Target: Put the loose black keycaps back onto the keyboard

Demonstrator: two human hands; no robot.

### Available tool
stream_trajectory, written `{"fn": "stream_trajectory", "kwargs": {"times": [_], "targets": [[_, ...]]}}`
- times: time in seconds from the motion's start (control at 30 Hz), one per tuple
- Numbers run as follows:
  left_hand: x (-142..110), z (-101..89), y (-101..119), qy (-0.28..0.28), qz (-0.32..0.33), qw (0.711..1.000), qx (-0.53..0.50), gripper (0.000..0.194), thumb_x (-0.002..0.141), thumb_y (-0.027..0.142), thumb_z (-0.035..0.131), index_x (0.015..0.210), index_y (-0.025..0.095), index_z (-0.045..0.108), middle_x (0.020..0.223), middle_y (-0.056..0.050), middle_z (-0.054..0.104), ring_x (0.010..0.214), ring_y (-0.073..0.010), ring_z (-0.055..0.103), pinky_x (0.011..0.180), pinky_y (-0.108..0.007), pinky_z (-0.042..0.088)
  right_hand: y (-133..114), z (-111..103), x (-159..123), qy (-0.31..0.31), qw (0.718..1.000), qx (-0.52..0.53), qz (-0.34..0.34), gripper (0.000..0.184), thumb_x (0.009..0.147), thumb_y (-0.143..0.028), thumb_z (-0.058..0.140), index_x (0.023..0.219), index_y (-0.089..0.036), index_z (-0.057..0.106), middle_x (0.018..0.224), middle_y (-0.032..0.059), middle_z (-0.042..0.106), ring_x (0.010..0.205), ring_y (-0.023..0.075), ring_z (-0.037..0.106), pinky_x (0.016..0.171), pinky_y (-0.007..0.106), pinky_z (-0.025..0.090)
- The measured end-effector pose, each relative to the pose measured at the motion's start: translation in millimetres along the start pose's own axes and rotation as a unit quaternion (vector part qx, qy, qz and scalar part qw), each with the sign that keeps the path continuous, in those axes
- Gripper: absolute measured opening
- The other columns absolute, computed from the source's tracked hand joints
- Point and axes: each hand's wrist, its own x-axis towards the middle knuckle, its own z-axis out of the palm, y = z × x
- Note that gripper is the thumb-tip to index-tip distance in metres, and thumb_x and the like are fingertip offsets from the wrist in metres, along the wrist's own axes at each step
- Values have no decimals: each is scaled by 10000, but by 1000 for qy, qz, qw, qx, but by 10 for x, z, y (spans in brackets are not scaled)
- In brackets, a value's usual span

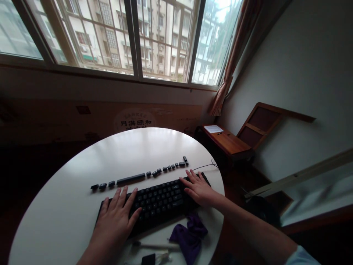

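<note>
A black keyboard (160, 200) lies on the white round table (68, 217). Over its left end rests my left hand (117, 213), fingers spread and nothing gripped. At the other end my right hand (199, 188) lies with its fingers stretched out across the keyboard. Beyond the keyboard runs a row of loose black keycaps (157, 171), with a long spacebar keycap (131, 179) among them. A crumpled purple cloth (189, 237) sits near the table's front edge. Beside it lies a thin brush-like stick (157, 244), its kind unclear.
A small black object (149, 259) with pale bits lies at the bottom edge. The keyboard's cable (204, 166) runs off the right rim. Past the table stands a wooden bench (231, 141) with a paper (213, 129) on it, below a barred window (165, 40).
</note>
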Motion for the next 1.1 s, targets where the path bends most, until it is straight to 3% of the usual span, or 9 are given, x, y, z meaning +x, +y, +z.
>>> {"fn": "stream_trajectory", "kwargs": {"times": [0.07,0.17,0.27,0.43,0.53,0.67,0.8,0.97,1.1], "targets": [[6,2,-6,-13,-3,1000,-2,643,887,493,415,1457,207,497,1561,-144,400,1453,-354,340,1144,-563,229,115,-159,157,38,999,26,23,457,1041,-411,378,1469,-294,488,1609,107,320,1496,311,250,1178,558,227],[20,24,-20,-25,-7,1000,-3,649,882,501,436,1467,222,483,1568,-140,385,1454,-358,340,1146,-567,228,326,-459,568,93,988,47,111,348,997,-330,484,1274,-225,667,1413,95,586,1340,243,495,1130,386,347],[29,60,-43,-21,-7,1000,-4,646,884,497,434,1470,229,477,1573,-138,374,1459,-365,326,1142,-567,232,505,-657,1019,65,982,50,172,287,954,-317,544,1126,-182,730,1127,87,740,1021,198,677,910,280,488],[28,100,-73,-1,-7,1000,-17,647,871,495,447,1461,233,494,1566,-123,392,1453,-360,339,1147,-563,225,581,-626,1413,9,972,38,230,207,813,-348,708,910,-177,772,946,84,772,884,215,701,734,250,496],[23,88,-68,6,-6,1000,-19,643,872,495,433,1452,228,507,1561,-121,404,1450,-355,345,1149,-558,222,529,-536,1472,-2,967,41,251,148,746,-280,751,854,-181,767,914,80,772,892,223,700,731,249,491],[14,80,-62,21,-1,1000,-21,648,875,496,406,1448,214,513,1543,-136,433,1443,-357,356,1149,-563,219,468,-549,1470,26,961,62,267,125,715,-191,739,838,-172,750,958,96,765,941,243,692,761,270,488],[-15,150,-117,59,22,997,-40,625,898,491,364,1423,204,543,1514,-143,476,1431,-357,377,1147,-567,236,482,-709,1134,101,950,103,277,186,794,-238,682,970,-189,717,985,67,757,916,197,690,753,249,490],[-26,271,-274,117,68,987,-85,571,945,480,339,1383,204,578,1462,-143,536,1367,-352,466,1104,-549,344,531,-676,14,154,922,195,297,215,857,-281,613,1026,-159,667,898,66,751,739,147,698,609,214,517],[-3,249,-346,150,90,975,-136,523,962,461,357,1363,206,575,1450,-141,539,1315,-347,514,1067,-524,412,519,-368,-722,180,837,386,344,224,772,-280,689,953,-148,680,830,79,743,729,184,701,526,224,529]]}}
